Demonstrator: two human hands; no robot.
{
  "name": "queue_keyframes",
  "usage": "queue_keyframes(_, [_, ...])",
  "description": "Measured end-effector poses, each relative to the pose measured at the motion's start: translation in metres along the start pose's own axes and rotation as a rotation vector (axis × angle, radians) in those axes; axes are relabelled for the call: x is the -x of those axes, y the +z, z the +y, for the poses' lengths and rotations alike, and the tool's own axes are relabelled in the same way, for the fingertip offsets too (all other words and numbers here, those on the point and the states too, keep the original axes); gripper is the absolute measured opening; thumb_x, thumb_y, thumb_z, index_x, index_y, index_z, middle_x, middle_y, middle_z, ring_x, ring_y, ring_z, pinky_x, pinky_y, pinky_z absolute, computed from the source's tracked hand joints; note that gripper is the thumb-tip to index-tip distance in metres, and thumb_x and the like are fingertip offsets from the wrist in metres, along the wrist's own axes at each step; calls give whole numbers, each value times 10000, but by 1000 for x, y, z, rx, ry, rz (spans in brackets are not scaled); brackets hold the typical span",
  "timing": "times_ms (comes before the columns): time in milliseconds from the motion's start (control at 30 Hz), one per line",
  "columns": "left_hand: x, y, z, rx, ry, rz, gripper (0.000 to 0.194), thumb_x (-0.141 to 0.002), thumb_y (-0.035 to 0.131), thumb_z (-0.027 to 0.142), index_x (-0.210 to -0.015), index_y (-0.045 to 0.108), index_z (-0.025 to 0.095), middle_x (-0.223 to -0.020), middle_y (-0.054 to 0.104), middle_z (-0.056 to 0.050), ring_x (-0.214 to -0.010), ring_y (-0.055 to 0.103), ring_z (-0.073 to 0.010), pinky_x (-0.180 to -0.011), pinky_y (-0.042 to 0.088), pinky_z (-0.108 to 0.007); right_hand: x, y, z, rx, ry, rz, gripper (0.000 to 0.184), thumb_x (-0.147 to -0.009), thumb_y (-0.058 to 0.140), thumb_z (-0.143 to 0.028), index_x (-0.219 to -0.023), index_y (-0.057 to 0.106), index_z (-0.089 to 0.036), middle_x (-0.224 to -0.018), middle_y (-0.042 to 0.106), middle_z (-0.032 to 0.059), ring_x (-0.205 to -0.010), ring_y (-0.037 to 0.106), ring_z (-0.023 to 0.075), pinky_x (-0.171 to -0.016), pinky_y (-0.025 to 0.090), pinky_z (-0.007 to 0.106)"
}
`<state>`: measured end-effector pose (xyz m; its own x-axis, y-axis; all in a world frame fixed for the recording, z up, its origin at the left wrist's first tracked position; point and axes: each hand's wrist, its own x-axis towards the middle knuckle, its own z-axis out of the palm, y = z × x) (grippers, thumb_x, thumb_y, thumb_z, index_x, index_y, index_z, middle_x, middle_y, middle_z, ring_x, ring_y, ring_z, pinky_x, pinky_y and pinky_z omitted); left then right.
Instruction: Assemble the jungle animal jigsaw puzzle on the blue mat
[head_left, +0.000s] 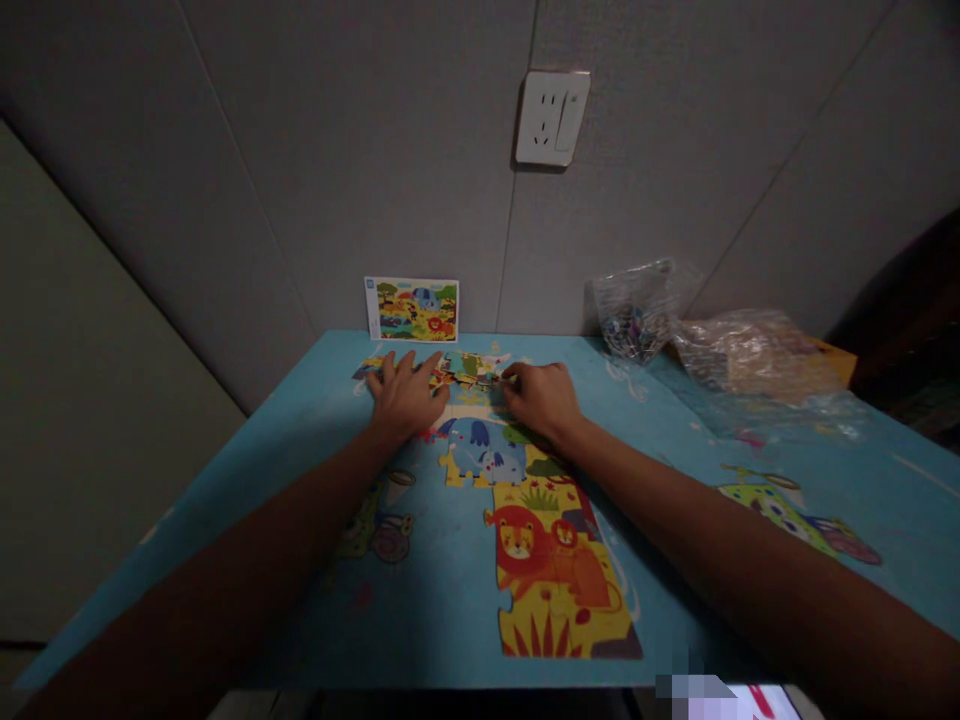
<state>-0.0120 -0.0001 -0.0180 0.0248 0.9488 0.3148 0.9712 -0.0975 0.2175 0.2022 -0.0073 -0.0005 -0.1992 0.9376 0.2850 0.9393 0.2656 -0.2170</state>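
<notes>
Jigsaw pieces are heaped near the far edge of the worktop; a gap is left between the left hand, fingers spread, and right hand, fingers curled, its grasp unclear.

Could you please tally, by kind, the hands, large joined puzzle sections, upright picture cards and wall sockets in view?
Hands: 2, the left hand and right hand
Large joined puzzle section: 1
Upright picture card: 1
Wall socket: 1
Total: 5
</notes>
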Motion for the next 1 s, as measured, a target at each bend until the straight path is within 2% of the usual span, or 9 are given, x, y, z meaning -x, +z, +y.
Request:
queue_keyframes(100, [-5, 1, -5, 88, 12, -113, 525, -934, 501, 479, -1438, 554, 345, -1498, 557, -61, -1447, 322, -425, -1119, 236, -691, -13, 8, -9, 7, -148, 33, 510, -978, 541, -392, -1443, 551, -181, -1417, 609, 175, -1301, 539, 328, -1028, 410, 461])
queue_keyframes(200, [-11, -1, -8, 125, 44, -139, 551, -927, 533, 425, -1469, 516, 328, -1509, 547, -68, -1447, 353, -382, -1144, 242, -656, -17, 18, -10, -13, -326, -40, 553, -998, 507, -485, -1524, 443, -326, -1644, 345, 88, -1472, 337, 349, -1098, 339, 541])
queue_keyframes(367, [-13, -6, -7, 122, 74, -120, 565, -890, 576, 330, -1447, 545, 244, -1443, 596, -114, -1380, 452, -366, -1134, 308, -606, -17, 17, -2, -49, -179, -27, 386, -994, 504, -429, -1282, 655, -223, -1352, 644, 124, -1225, 568, 306, -1073, 336, 526])
queue_keyframes(467, [-12, -6, -8, 129, 85, -107, 569, -867, 582, 294, -1432, 558, 231, -1423, 606, -106, -1348, 488, -353, -1131, 330, -570, -18, 12, 0, 10, -60, 26, 306, -957, 524, -358, -1089, 724, -168, -1129, 715, 144, -1130, 588, 322, -1052, 335, 529])
queue_keyframes(567, [-11, -6, -9, 116, 122, -105, 591, -841, 575, 244, -1431, 563, 252, -1411, 613, -95, -1321, 511, -335, -1121, 330, -561, -17, 12, 0, 13, -76, 43, 358, -901, 538, -244, -1212, 696, -164, -1284, 659, 166, -1220, 542, 337, -1045, 355, 508])
queue_keyframes(667, [-9, -5, -10, 106, 190, -127, 547, -838, 590, 278, -1383, 608, 316, -1423, 609, -62, -1337, 488, -341, -1136, 275, -596, -17, 16, 0, -22, -179, 10, 485, -926, 528, -270, -1407, 585, -241, -1546, 464, 150, -1370, 443, 347, -1063, 360, 515])
queue_keyframes(767, [-10, -4, -10, 144, 205, -125, 426, -876, 593, 387, -1288, 678, 322, -1401, 629, -54, -1322, 497, -339, -1138, 270, -578, -18, 18, 0, -50, -160, -25, 391, -978, 497, -391, -1298, 660, -236, -1432, 576, 147, -1295, 524, 328, -1066, 366, 529])
queue_keyframes(867, [-12, -3, -11, 182, 173, -102, 341, -892, 588, 395, -1187, 726, 295, -1332, 673, -50, -1279, 535, -324, -1111, 328, -521, -19, 16, 2, -58, -70, 14, 309, -971, 514, -361, -1115, 715, -176, -1209, 688, 144, -1147, 612, 296, -1044, 398, 504])
queue_keyframes(1000, [-15, 0, -13, 175, 142, -77, 343, -887, 595, 357, -1196, 710, 263, -1310, 682, -62, -1272, 550, -315, -1107, 359, -475, -18, 16, 3, -53, -124, 29, 355, -961, 500, -257, -1266, 674, -201, -1438, 567, 164, -1310, 519, 306, -1066, 393, 501])
